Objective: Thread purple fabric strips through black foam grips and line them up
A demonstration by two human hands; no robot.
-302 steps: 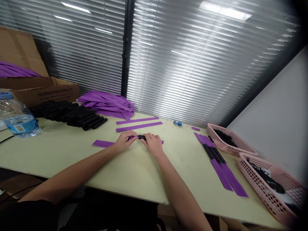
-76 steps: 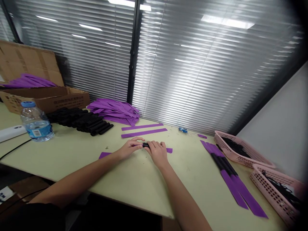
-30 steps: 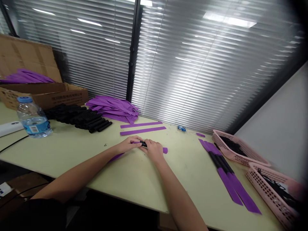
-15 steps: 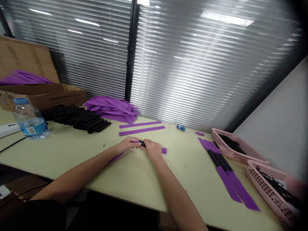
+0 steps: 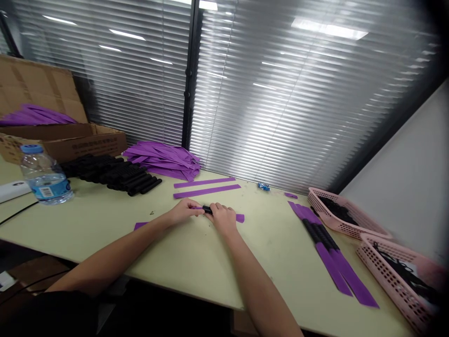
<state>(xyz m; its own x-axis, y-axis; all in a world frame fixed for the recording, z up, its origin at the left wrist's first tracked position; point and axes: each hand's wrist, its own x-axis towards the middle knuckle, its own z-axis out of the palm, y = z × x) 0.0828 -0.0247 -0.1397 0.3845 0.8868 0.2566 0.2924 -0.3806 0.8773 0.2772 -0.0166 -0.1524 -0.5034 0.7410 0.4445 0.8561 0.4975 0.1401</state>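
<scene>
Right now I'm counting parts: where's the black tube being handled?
In the head view, just left of centre, the black tube is in the right hand, beside the left hand.

The left end of the purple strip [image 5: 141, 225], which half a second ago poked out on the near side of my left forearm [image 5: 122, 252], now shows beyond it, farther left.

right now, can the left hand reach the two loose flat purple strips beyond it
Probably yes: nothing visible separates the left hand from the loose strips, though its fingers are pinching another purple strip.
</scene>
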